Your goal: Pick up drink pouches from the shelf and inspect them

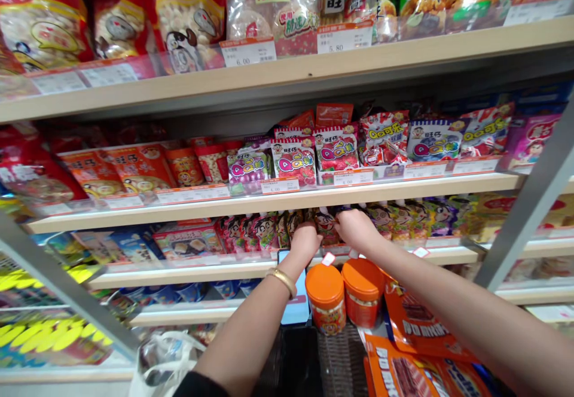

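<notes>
A: Where are the hands?

B: Both reach into the third wooden shelf (251,268). The left hand (305,240), a gold bangle (283,280) on its wrist, and the right hand (356,227) flank a small glossy snack packet printed with a cartoon face (326,223).

A: Are the fingers pinching it?

B: They curl onto the packet's two sides, touching it, but the fingertips are hidden behind the knuckles, so I cannot tell whether they grip it.

A: And around the fingers?

B: Left of the left fingers runs a row of pink cartoon packets (251,231); right of the right fingers, green and purple packets (412,216). Below both wrists stand two orange-lidded plastic jars (344,294); below the right forearm lie orange foil pouches (410,331).
</notes>
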A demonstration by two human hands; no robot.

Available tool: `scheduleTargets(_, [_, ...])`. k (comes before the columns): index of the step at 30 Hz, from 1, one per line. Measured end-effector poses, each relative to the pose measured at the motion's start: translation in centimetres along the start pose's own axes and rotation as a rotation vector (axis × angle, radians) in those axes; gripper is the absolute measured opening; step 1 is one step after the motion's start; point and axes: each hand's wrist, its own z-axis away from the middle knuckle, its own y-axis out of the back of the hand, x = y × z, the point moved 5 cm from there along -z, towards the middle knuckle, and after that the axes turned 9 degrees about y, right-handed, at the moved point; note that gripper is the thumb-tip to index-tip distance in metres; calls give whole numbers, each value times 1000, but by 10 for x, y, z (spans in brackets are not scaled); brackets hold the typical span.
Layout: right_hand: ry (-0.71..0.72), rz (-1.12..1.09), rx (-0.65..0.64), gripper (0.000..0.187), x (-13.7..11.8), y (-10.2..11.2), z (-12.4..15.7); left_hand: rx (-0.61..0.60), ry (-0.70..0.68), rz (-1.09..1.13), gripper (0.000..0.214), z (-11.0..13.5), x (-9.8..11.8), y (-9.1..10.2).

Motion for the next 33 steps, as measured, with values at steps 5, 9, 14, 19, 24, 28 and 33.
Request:
scheduleTargets(5, [4,16,-61,29,-4,3,-1,-110,-137,48,22,0,9,-12])
scheduleTargets(9, [47,-38,-115,33,-8,-6,1,-148,-171,73,30,-4,12,-18])
scheduleTargets(14, [25,-117,-188,34,-3,-23,-8,-144,-156,81,37,-9,15,-19])
scheduleTargets(19, [-13,-172,-222,33,1,-32,-17,-56,-112,70,38,3,12,-6])
scheduleTargets(24, [-14,-231,-232,33,-2,-35,-17,75,-26,29,44,24,4,15])
scheduleTargets(28, [-17,-274,-233,34,-8,-35,-17,48,5,21,49,22,5,19])
scheduleTargets(33, [-5,-309,-203,32,-12,-32,-16,43,23,86,55,-1,14,13])
